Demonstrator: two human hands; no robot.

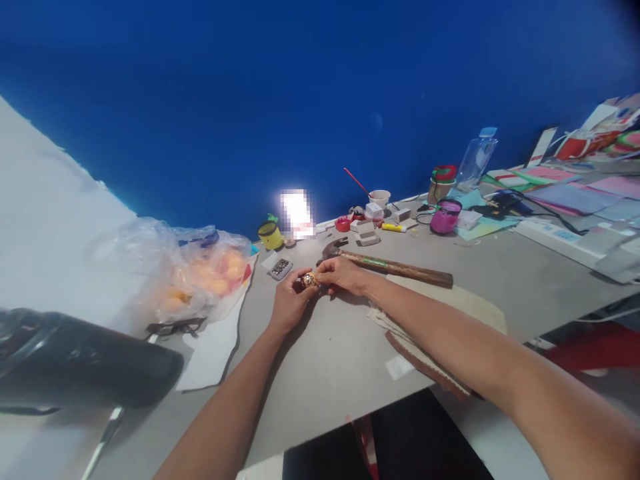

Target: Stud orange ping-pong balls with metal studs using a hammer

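Near the middle of the grey table (320,373), my left hand (290,300) is closed around a small round orange-brown object studded with shiny metallic bits (309,280). The fingers of my right hand (343,276) are pinched together at its right side. Whether they hold a separate tiny piece I cannot make out. Just behind my left hand stands a small open box of shiny metal pieces (280,268). A claw hammer (400,265) with a worn wooden handle lies behind my right hand, its head to the left.
A clear plastic bag (200,267) of orange items sits at the left, beside a dark cylinder (90,357). Cream cloth (450,303) lies under my right forearm. At the back are a yellow cup (271,236), a magenta pot (445,217), a plastic bottle (477,160) and a power strip (560,240).
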